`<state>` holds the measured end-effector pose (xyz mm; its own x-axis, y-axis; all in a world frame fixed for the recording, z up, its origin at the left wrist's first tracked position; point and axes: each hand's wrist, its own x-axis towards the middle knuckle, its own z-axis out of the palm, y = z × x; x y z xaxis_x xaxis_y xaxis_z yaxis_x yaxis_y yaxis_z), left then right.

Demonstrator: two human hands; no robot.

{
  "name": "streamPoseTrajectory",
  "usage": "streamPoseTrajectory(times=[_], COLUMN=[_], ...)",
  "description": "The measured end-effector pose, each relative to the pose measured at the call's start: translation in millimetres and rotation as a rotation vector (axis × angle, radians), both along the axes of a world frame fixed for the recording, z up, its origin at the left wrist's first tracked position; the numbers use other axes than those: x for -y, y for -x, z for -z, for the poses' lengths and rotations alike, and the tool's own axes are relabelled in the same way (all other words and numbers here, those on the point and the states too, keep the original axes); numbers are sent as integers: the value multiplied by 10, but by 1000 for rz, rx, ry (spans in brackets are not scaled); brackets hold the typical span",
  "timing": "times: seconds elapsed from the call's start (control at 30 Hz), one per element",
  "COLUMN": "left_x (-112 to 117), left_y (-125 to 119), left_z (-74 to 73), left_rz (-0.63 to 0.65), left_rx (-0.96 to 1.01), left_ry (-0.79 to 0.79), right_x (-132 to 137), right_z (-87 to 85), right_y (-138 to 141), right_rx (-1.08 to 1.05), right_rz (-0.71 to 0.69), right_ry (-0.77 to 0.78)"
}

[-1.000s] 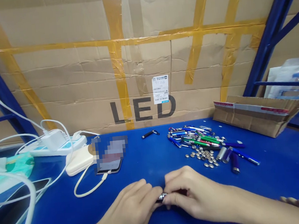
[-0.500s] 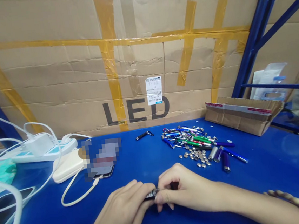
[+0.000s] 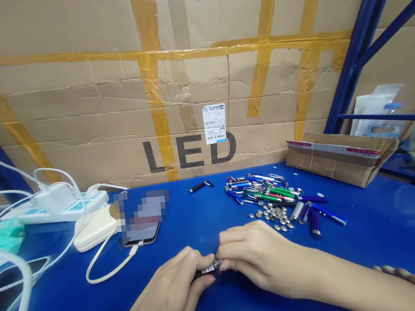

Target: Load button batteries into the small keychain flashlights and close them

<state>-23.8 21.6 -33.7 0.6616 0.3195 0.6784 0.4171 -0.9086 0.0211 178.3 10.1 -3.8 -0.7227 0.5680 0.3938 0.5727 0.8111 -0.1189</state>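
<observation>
The small dark cylindrical torch with silver tip (image 3: 211, 267): I held it low over the blue tabletop (image 3: 383, 226), near its front edge. My left hand (image 3: 176, 288) was clenched round the body and my right hand (image 3: 256, 258) pinched the tip end. Just beyond my right hand lay loose silver button cells (image 3: 277, 215), and behind them a heap of coloured metal keychain torches (image 3: 266, 194).

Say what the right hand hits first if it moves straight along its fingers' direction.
The right hand points left, so it meets the small light pinched at its fingertips, then the left hand gripping the other end. No gap shows between them.
</observation>
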Motion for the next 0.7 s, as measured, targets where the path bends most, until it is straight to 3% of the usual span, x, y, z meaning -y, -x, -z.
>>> streamPoseTrajectory(times=[0.1, 0.2, 0.47, 0.57, 0.7], left_x=[18, 34, 52, 49, 41], left_y=[-29, -47, -11, -4, -10], left_z=[-22, -43, -25, -24, -61], left_rz=[4, 4, -18, -23, 28], left_rx=[-7, 8, 6, 15, 17], left_ry=[-116, -203, -330, -159, 196], right_x=[23, 63, 56, 8, -27], right_z=[2, 8, 3, 26, 68], right_y=[22, 54, 100, 112, 119], right_rx=[-3, -92, -499, -550, -516], right_rz=[-16, -37, -176, -192, -84], right_ry=[-26, 113, 952, 1004, 849])
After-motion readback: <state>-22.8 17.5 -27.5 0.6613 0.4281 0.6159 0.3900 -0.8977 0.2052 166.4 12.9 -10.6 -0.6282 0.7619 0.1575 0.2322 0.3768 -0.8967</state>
